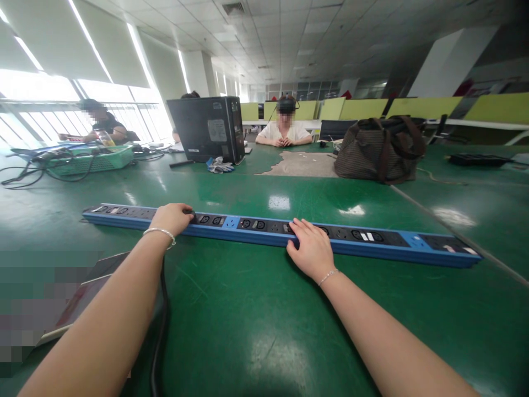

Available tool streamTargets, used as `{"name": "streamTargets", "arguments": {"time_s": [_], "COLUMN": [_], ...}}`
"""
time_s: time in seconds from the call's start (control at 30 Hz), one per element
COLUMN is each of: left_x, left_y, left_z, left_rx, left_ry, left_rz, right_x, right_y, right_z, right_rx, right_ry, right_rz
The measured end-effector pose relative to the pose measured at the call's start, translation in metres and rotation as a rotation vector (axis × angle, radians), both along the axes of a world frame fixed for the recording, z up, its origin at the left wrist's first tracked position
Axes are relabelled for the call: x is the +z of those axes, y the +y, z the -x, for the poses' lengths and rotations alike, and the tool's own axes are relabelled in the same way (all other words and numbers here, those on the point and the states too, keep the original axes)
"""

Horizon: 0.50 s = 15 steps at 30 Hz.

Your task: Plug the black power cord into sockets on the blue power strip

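A long blue power strip with black socket panels lies across the green table in front of me. My left hand is closed, its fingertips pinching a black plug at the sockets left of the middle. From under that wrist a black power cord runs down towards the table's near side. Right of the strip's middle, my right hand grips it, fingers across the socket face and thumb at the near side. How far the plug sits in a socket is hidden.
A dark notebook-like item, partly blurred, lies left of my forearm. Further back are a green basket with cables, a black computer case, gloves and a brown bag. One person sits opposite, another at left.
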State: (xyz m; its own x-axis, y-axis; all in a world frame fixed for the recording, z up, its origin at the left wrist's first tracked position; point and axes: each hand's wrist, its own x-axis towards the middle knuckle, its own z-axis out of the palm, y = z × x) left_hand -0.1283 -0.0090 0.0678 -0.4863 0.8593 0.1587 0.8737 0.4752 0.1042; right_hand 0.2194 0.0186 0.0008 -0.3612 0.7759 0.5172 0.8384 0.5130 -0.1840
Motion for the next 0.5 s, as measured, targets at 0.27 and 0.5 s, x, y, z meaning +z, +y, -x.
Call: {"name": "streamTargets", "arguments": {"time_s": [0.27,0.5], "left_x": [-0.0010,0.0007], "left_y": [-0.0092,-0.0036], "left_z": [0.0004,0.0041], "left_rx": [0.001,-0.007], "left_ry": [-0.005,0.020], "left_rz": [-0.007,0.044], "right_x": [0.0002,0.0010], "right_y": [-0.0005,-0.0010], "right_z": [0.0004,0.0004], "right_rx": [-0.003,0.000], "right_ry": [-0.006,0.002], "right_rz": [0.002,0.020]}}
